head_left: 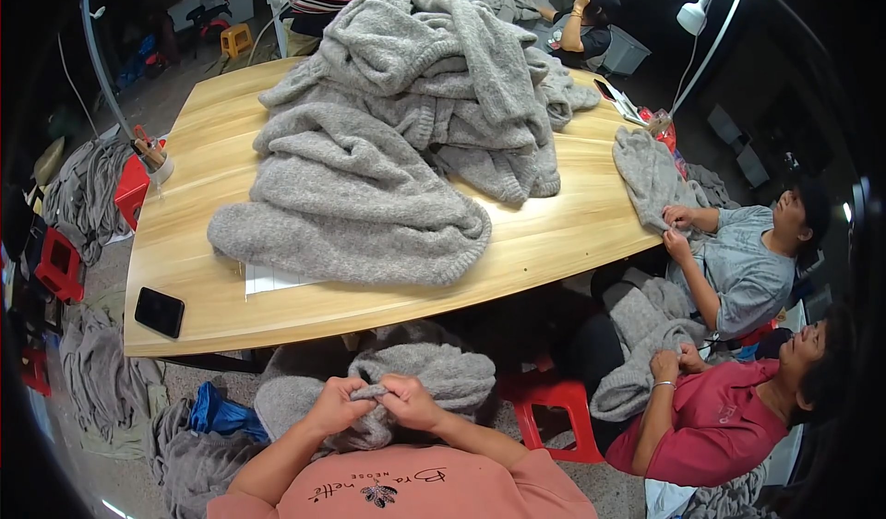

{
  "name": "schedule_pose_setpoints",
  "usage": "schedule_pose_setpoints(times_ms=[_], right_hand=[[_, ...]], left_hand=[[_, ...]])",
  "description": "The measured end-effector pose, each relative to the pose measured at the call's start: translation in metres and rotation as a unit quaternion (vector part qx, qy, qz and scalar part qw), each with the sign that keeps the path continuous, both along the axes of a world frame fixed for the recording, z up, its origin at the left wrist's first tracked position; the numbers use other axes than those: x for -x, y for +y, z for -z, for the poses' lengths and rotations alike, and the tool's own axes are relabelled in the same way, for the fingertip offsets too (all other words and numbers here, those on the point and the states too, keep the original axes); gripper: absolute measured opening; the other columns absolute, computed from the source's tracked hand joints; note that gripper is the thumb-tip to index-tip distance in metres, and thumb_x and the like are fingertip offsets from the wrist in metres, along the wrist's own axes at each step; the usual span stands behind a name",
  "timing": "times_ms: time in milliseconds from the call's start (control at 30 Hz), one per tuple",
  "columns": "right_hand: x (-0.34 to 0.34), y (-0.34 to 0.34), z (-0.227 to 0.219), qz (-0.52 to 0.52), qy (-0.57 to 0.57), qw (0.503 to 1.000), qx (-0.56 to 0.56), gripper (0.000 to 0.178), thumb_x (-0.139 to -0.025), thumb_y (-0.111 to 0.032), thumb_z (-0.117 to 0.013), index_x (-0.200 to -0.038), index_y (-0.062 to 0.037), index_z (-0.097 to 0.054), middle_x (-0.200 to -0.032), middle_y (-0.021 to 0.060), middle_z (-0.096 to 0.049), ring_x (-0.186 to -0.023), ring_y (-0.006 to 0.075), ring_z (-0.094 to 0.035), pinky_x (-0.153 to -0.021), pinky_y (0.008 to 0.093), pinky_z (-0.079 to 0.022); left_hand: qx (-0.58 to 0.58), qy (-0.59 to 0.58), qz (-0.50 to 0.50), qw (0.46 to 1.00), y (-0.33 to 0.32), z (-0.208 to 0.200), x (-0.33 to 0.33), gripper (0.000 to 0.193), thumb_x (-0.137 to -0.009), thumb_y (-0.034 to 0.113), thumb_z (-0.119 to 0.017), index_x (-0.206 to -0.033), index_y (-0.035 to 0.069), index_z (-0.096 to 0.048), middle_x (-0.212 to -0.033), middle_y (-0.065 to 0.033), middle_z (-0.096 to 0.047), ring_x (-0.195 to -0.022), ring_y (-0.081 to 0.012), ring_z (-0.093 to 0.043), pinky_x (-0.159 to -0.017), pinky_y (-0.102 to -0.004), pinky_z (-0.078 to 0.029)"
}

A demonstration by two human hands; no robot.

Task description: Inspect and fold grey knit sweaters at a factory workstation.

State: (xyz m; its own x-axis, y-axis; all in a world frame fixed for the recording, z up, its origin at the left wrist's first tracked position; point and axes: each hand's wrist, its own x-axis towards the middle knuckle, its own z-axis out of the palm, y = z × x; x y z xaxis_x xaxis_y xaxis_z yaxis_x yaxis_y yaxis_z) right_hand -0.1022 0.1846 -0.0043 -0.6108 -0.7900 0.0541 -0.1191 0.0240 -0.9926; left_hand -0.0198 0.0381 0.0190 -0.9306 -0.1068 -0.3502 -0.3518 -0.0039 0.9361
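A grey knitted sweater [443,371] lies bunched across my lap, below the near edge of the table. My left hand [340,406] pinches a fold of its knit between thumb and fingers. Close beside it, my right hand [409,401] grips the same fold, so a short strip of fabric runs between the two hands. Both hands are closed, and the fingertips are partly hidden by the thumbs and the cloth. On the table ahead, a large heap of similar grey sweaters [369,178] is piled up.
The wooden table [572,233] carries a black phone [160,312] and a cup of tools [152,157]. Two people at right handle grey knits beside a red stool [556,413]; others are across the table. A blue cloth [226,413] and grey knit piles [103,371] lie at left.
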Motion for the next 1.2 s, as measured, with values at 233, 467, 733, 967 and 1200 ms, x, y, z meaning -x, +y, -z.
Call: schedule_pose_setpoints(times_ms=[233, 467, 733, 967, 1200], right_hand=[[0.000, -0.003, 0.002, 0.003, 0.052, 0.998, 0.027, 0.011, -0.074, -0.002, -0.054, -0.068, 0.0010, -0.045, -0.063, 0.0080, -0.041, -0.057, 0.0149, -0.040, -0.052, 0.0295, -0.035], [0.022, 0.020, 0.013, 0.073, -0.031, 0.994, -0.074, 0.019, -0.071, -0.008, -0.063, -0.088, -0.0007, -0.058, -0.075, 0.0040, -0.053, -0.067, 0.0111, -0.046, -0.062, 0.0247, -0.041], [-0.005, 0.040, 0.021, -0.084, 0.124, 0.979, -0.136, 0.030, -0.069, -0.005, -0.058, -0.099, -0.0059, -0.059, -0.080, 0.0151, -0.054, -0.082, 0.0313, -0.053, -0.075, 0.0371, -0.042], [-0.010, 0.039, 0.024, -0.109, 0.210, 0.951, -0.199, 0.012, -0.071, -0.004, -0.053, -0.083, -0.0035, -0.053, -0.078, 0.0156, -0.053, -0.076, 0.0354, -0.054, -0.066, 0.0413, -0.043], [-0.014, 0.018, -0.024, -0.104, 0.321, 0.938, 0.084, 0.017, -0.067, 0.004, -0.053, -0.082, -0.0016, -0.051, -0.071, 0.0126, -0.052, -0.064, 0.0298, -0.054, -0.054, 0.0348, -0.044]], left_hand=[[-0.352, -0.057, -0.130, 0.925, 0.005, 0.001, -0.004, 0.011, -0.071, -0.001, -0.061, -0.081, -0.003, -0.061, -0.072, -0.0063, -0.062, -0.063, -0.0120, -0.059, -0.059, -0.0248, -0.048], [-0.282, 0.059, -0.394, 0.873, -0.044, -0.027, 0.008, 0.011, -0.072, 0.003, -0.053, -0.082, 0.000, -0.056, -0.077, -0.0083, -0.057, -0.067, -0.0197, -0.058, -0.062, -0.0330, -0.050], [-0.060, 0.281, -0.592, 0.753, -0.092, -0.088, -0.021, 0.026, -0.079, 0.008, -0.055, -0.102, -0.003, -0.053, -0.095, -0.0108, -0.056, -0.086, -0.0187, -0.055, -0.076, -0.0304, -0.046], [-0.151, 0.064, -0.391, 0.905, -0.008, 0.003, -0.005, 0.012, -0.070, -0.005, -0.054, -0.080, 0.000, -0.057, -0.074, -0.0058, -0.059, -0.064, -0.0132, -0.057, -0.057, -0.0250, -0.047], [-0.172, -0.014, -0.196, 0.965, 0.029, 0.012, 0.004, 0.006, -0.072, -0.002, -0.057, -0.067, 0.002, -0.056, -0.063, -0.0020, -0.058, -0.053, -0.0078, -0.051, -0.048, -0.0218, -0.041]])
